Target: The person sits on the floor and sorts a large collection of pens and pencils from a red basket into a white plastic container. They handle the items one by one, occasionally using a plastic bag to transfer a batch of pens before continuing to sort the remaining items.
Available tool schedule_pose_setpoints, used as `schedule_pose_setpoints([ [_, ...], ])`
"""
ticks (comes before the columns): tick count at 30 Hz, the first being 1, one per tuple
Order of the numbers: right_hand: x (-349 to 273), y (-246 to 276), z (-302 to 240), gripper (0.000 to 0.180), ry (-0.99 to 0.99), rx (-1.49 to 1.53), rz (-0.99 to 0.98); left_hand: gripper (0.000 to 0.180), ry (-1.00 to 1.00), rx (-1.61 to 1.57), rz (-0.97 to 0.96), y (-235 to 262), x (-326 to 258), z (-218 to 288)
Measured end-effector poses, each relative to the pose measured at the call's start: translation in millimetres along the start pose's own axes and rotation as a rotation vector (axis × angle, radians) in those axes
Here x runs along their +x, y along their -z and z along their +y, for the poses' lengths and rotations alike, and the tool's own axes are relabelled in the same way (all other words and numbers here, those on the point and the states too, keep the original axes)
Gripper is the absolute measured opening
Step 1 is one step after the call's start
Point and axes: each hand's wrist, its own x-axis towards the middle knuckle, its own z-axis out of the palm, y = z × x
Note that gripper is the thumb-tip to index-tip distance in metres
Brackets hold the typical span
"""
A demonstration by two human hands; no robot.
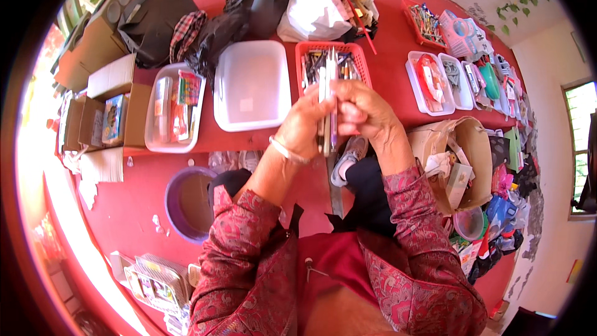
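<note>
Both my hands meet in the middle over the near side of a red plastic basket (362, 62) that is packed with pens and pencils. A small bundle of pens (328, 126), some white and one purple, stands upright between them. My left hand (303, 123), with a pale bangle at its wrist, is closed around the bundle. My right hand (368, 111) is closed too, its fingers bent against the right side of the bundle. Its fingertips are partly hidden, but they appear to grip the pens. Left of the basket lies a translucent white plastic tray (247, 104).
A clear bin of stationery (172, 144) and cardboard boxes (106, 102) stand left. Bags, including a white plastic bag (314, 15), line the back. To the right are white trays (429, 109), another red pen basket (429, 40) and a large carton (429, 143). A purple bucket (171, 211) stands below.
</note>
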Motion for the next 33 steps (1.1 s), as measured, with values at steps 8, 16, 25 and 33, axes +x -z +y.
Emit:
schedule_pose_setpoints([
  [8,-4,-3,3,0.024,0.223,-0.215,0.052,0.024,0.09,0.358,0.09,1,-2,-11],
  [16,16,16,23,0.026,0.065,-0.141,0.156,0.017,0.307,0.211,0.128,18,-5,-24],
  [25,16,172,-27,0.025,0.424,-0.599,0.664,0.013,-0.132,0.027,0.362,33,28,-2],
  [33,86,215,53,0.02,-0.139,-1.606,0.685,0.016,-0.044,-0.11,0.519,48,28,-13],
])
